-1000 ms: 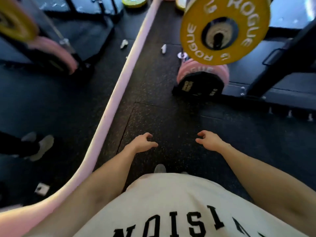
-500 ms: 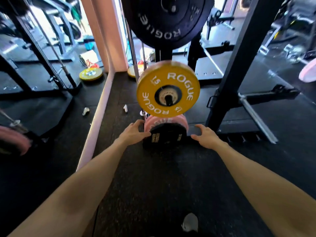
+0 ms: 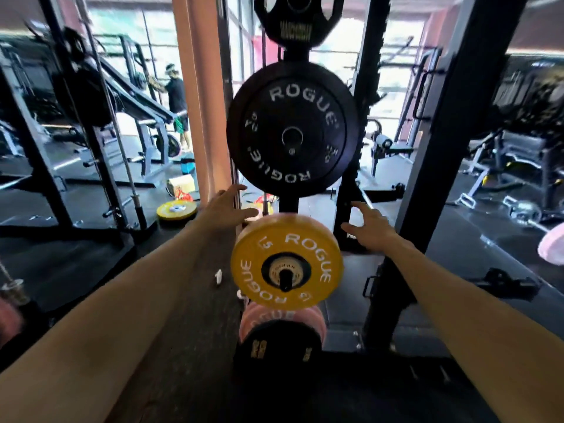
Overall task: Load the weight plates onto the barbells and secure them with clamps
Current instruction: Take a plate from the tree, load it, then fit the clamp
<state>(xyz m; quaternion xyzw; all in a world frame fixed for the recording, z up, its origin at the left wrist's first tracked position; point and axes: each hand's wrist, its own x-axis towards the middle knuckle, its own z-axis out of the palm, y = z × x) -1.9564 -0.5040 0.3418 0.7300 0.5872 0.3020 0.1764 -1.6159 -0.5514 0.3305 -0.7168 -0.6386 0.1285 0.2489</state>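
The left hand [image 3: 227, 207] and right hand [image 3: 370, 227] are being held spread and empty, well apart. Between and above them, the black plate [image 3: 292, 131] is being stored; gripped unevenly, it could be dropped.

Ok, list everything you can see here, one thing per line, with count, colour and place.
large Rogue plate: one, black, on the rack peg, centre
top plate: one, black, above it, partly cut off
Rogue 15 plate: one, yellow, on the peg below the large one
pink plates: count unclear, low on the rack
bottom plate: one, black, lowest
floor plate: one, yellow, flat, left
rack upright: one, black, right
left hand: open, reaching near the black plate's lower left edge
right hand: open, reaching right of the plates
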